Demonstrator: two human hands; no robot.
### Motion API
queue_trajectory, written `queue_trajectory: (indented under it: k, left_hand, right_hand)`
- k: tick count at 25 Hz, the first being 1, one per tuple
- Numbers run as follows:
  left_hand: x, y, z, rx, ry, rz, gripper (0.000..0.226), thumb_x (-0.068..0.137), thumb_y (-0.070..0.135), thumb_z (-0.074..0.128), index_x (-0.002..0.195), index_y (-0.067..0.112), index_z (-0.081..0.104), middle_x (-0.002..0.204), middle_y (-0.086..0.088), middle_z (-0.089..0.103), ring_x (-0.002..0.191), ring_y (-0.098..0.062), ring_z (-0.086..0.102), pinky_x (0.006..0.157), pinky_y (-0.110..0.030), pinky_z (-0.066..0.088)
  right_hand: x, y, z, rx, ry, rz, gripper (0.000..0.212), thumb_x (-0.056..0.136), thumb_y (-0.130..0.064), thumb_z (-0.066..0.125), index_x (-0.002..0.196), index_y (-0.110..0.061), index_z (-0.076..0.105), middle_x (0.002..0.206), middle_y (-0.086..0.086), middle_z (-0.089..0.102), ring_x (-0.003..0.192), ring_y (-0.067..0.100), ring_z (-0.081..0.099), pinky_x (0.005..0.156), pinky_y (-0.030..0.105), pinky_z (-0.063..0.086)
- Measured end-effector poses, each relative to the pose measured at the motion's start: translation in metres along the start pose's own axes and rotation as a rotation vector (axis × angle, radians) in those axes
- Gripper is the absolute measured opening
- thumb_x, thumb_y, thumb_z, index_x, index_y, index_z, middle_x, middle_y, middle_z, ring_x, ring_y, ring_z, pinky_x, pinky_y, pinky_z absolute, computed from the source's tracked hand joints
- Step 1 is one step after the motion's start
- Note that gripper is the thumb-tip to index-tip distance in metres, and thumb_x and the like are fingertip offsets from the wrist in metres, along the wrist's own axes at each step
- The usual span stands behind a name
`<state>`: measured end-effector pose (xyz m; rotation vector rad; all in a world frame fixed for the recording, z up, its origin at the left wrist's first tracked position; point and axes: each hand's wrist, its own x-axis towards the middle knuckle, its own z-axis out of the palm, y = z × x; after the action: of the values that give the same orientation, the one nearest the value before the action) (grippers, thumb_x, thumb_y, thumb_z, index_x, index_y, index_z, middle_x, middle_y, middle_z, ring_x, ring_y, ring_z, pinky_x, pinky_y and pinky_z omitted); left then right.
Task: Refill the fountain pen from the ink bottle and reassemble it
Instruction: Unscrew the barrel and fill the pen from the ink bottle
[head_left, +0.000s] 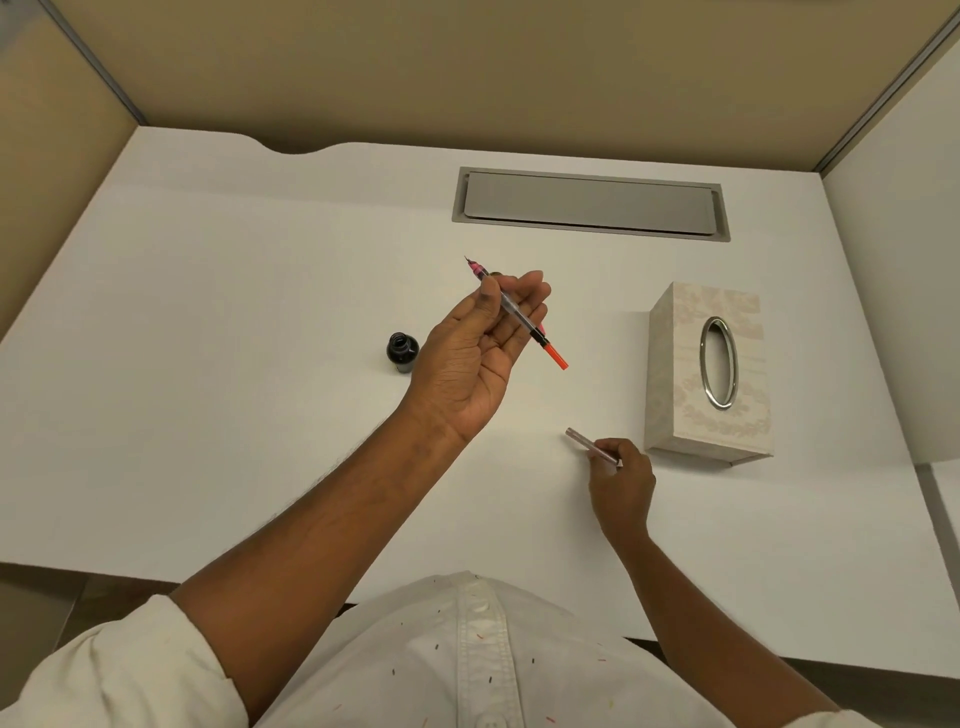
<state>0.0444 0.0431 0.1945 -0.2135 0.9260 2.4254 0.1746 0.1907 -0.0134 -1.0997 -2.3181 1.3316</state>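
Centrally, my left hand (478, 353) is raised above the middle of the bench (234, 364), palm turned toward me. Its thumb and curled fingers (535, 293) pinch the fountain pen (514, 312), which has no outer shell on it. The pen lies on a slant: dark nib and pink grip section toward the far left corner, clear ink chamber across my fingers, orange end knob toward the near right corner.

My right hand (621, 486) is low toward the near edge, right of centre. Its fingers (610, 449) are closed narrowly on the clear barrel (582, 440), whose open end points toward the left edge.

The ink bottle (402, 353) stands upright and uncapped just left of my left hand, apart from it. Any lettering on it is too small to read.

A patterned tissue box (691, 374) with an oval metal-rimmed opening lies toward the right edge, near my right hand but not touching. A grey hatch (589, 203) is set flush near the far edge.

Open bench surface runs from the bottle to the left edge, and between my two hands. Beige partitions (467, 78) wall the far, left and right edges.
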Motion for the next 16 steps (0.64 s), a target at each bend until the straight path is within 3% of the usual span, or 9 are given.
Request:
queue_trajectory:
  k: [5, 12, 16]
  left_hand:
    - [-0.004, 0.004, -0.004, -0.003, 0.009, 0.002, 0.025, 0.096, 0.018, 0.043, 0.09, 0.006, 0.064, 0.11, -0.019, 0.066, 0.11, -0.031, 0.062, 0.096, -0.038, 0.05]
    - [-0.008, 0.013, -0.005, 0.023, 0.023, 0.052, 0.024, 0.081, 0.023, 0.054, 0.074, 0.012, 0.074, 0.09, -0.009, 0.072, 0.1, -0.027, 0.066, 0.096, -0.037, 0.05]
    - [-0.009, 0.017, -0.011, 0.052, 0.069, 0.063, 0.023, 0.089, 0.018, 0.049, 0.081, 0.009, 0.069, 0.081, -0.004, 0.07, 0.091, -0.022, 0.066, 0.092, -0.032, 0.052]
  right_hand:
    - [0.003, 0.012, 0.006, -0.091, 0.016, -0.101, 0.013, 0.081, 0.002, 0.065, 0.088, -0.008, 0.067, 0.08, -0.004, 0.061, 0.082, 0.024, 0.056, 0.074, 0.032, 0.043]
    - [0.013, 0.006, 0.026, -0.193, 0.03, -0.084, 0.015, 0.078, 0.001, 0.066, 0.08, -0.013, 0.063, 0.074, -0.004, 0.058, 0.079, 0.027, 0.056, 0.073, 0.04, 0.046]
    - [0.02, -0.001, 0.036, -0.223, 0.033, -0.061, 0.01, 0.079, -0.001, 0.067, 0.082, -0.011, 0.063, 0.079, 0.004, 0.063, 0.08, 0.029, 0.057, 0.073, 0.04, 0.046]
